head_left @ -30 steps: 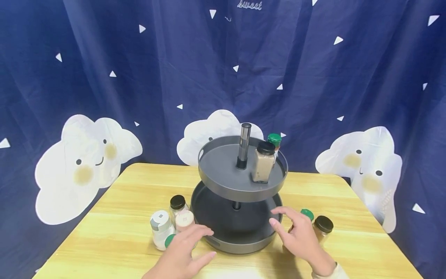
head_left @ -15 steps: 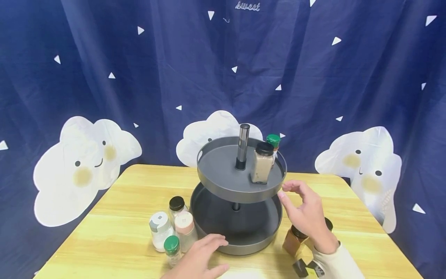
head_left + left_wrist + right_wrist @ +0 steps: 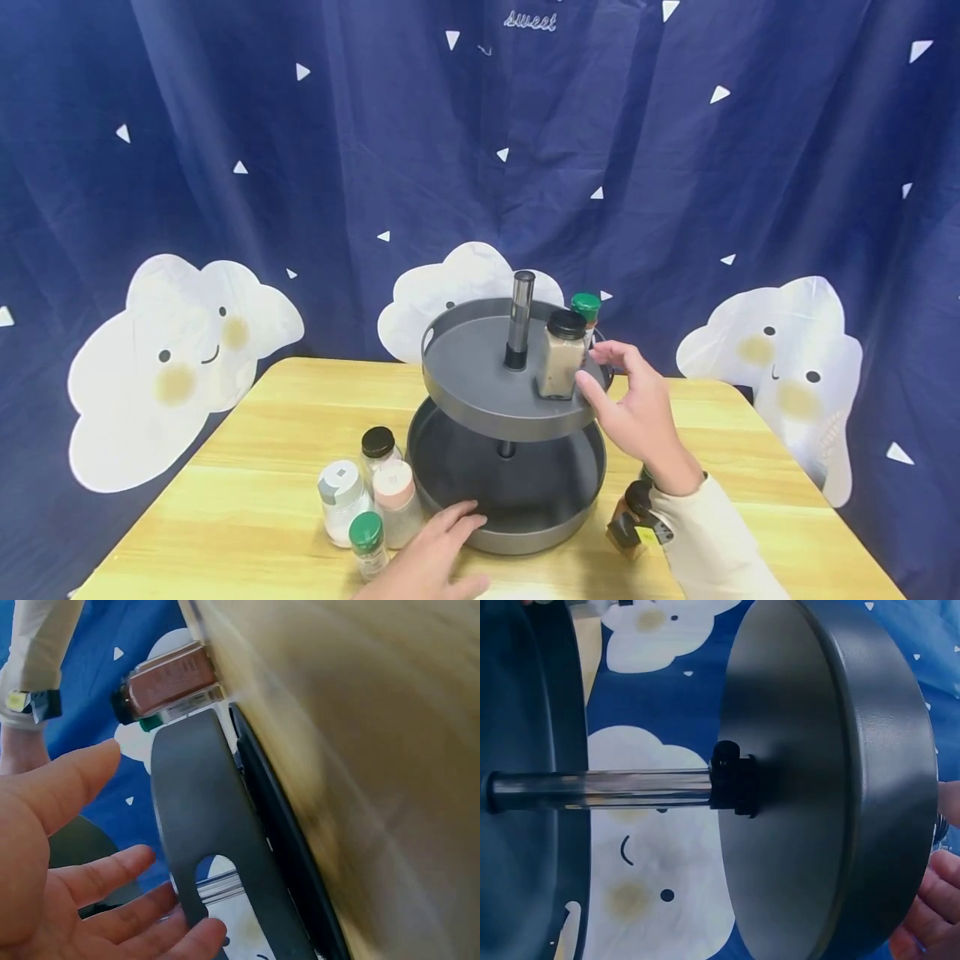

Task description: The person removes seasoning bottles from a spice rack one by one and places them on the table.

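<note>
A two-tier dark grey turntable stands mid-table, its upper tray (image 3: 465, 358) held over the lower tray (image 3: 517, 496) by a metal post (image 3: 521, 317). On the upper tray's right side, a square jar (image 3: 562, 367) with beige contents and a black lid stands before a green-capped bottle (image 3: 587, 307). My right hand (image 3: 641, 408) reaches over the rim beside that jar, thumb and fingers apart, thumb tip at its right side. In the right wrist view its fingers (image 3: 930, 907) show past the tray wall. My left hand (image 3: 435, 554) holds nothing, fingers extended near the lower tray's front rim.
Left of the turntable stand a grey-and-white-lidded shaker (image 3: 345, 504), a pink-lidded shaker (image 3: 397, 504), a black-lidded jar (image 3: 379, 450) and a green-capped bottle (image 3: 369, 542). At right, a reddish-brown jar (image 3: 169, 682) is partly hidden behind my right wrist in the head view.
My right hand has risen from beside the lower tray, past the upper rim, to the beige jar. My left hand has shifted slightly right, uncovering the green-capped bottle.
</note>
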Demonstrator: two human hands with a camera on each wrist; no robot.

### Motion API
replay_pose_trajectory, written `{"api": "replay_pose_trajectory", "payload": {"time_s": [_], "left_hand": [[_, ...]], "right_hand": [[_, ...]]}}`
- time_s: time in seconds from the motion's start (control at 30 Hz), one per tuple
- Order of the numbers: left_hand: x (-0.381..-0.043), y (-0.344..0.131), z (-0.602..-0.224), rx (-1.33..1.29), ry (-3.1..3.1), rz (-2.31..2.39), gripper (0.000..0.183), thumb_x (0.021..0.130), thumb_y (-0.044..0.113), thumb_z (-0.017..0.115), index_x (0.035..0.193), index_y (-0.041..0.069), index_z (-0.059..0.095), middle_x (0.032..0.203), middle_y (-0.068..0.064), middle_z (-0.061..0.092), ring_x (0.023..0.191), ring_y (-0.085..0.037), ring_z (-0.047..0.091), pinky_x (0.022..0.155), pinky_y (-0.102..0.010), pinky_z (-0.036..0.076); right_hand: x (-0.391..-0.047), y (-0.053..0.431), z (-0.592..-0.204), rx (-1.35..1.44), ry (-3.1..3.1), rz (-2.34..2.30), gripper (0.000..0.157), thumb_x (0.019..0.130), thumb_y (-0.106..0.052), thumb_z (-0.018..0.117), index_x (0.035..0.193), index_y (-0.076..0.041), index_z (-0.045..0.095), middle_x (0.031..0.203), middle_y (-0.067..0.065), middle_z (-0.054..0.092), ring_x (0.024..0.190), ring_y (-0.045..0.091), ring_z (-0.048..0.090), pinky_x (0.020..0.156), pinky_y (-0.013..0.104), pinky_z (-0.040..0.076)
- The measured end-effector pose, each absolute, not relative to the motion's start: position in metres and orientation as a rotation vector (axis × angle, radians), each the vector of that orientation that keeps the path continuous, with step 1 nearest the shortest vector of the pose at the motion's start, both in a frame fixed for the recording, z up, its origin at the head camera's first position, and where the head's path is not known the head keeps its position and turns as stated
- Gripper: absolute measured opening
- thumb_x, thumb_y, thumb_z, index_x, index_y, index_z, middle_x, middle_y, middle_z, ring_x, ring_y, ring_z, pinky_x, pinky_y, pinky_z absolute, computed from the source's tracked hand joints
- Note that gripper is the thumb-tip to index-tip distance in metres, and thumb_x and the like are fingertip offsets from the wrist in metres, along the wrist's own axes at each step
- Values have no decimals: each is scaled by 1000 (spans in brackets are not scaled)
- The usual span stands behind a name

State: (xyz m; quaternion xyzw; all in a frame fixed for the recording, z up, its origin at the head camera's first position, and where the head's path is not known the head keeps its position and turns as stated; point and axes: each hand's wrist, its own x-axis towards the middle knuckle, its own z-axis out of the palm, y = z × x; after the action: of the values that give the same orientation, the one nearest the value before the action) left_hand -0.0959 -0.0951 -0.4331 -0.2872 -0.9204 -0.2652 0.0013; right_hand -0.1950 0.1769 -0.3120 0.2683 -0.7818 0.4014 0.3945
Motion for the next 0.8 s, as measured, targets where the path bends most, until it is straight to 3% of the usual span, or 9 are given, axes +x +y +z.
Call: {"api": "replay_pose_trajectory", "payload": {"time_s": [0.3, 0.5, 0.8], "left_hand": [[-96, -97, -439, -928, -2900, -699, 64, 85, 44, 71, 131, 3, 55, 137, -16, 50, 128, -33, 46, 102, -45, 44], [-95, -98, -439, -915, -2929, -677, 65, 83, 45, 72, 131, 5, 56, 137, -14, 51, 129, -33, 46, 103, -45, 44], [-97, -100, -444, -968, -2838, -613, 65, 85, 47, 70, 130, 3, 55, 133, -16, 53, 126, -34, 48, 101, -44, 46]], "right_hand": [[-203, 170, -303, 618, -2202, 989, 45, 83, -17, 75, 119, 4, 57, 103, 17, 68, 100, 31, 64, 85, 48, 49], [-209, 164, -299, 596, -2339, 1013, 58, 84, -23, 76, 127, 5, 50, 109, 21, 67, 100, 34, 66, 88, 52, 51], [-210, 163, -293, 573, -2343, 1059, 50, 84, -16, 77, 120, 5, 51, 104, 23, 67, 94, 37, 67, 87, 54, 51]]}}
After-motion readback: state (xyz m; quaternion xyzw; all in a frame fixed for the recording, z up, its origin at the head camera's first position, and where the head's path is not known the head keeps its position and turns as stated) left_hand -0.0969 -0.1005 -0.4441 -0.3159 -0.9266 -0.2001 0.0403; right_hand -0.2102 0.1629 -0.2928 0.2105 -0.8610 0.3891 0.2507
